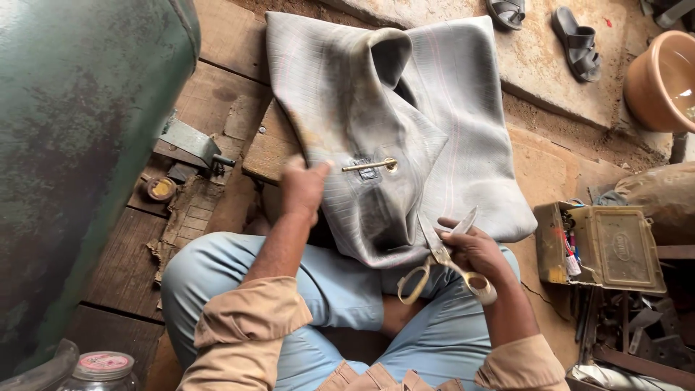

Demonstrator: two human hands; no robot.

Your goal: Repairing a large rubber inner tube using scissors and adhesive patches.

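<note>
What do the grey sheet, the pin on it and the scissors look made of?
Grey sheet: likely rubber, matte, limp folds, ribbed lines. Pin: brass-looking metal, yellow shine. Scissors in the right hand: steel-looking blades, yellowish handle loops.

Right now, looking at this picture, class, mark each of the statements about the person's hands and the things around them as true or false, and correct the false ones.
1. The right hand holds scissors with open blades. True.
2. The left hand rests on the grey rubber tube. True.
3. A brass valve stem sticks out of the tube. True.
4. The sandals lie on the person's lap. False: they lie on the ground beyond the tube.
5. The metal tin sits to the person's left. False: it is to their right.
6. The tube is rolled up tight. False: it lies flattened and folded.
</note>
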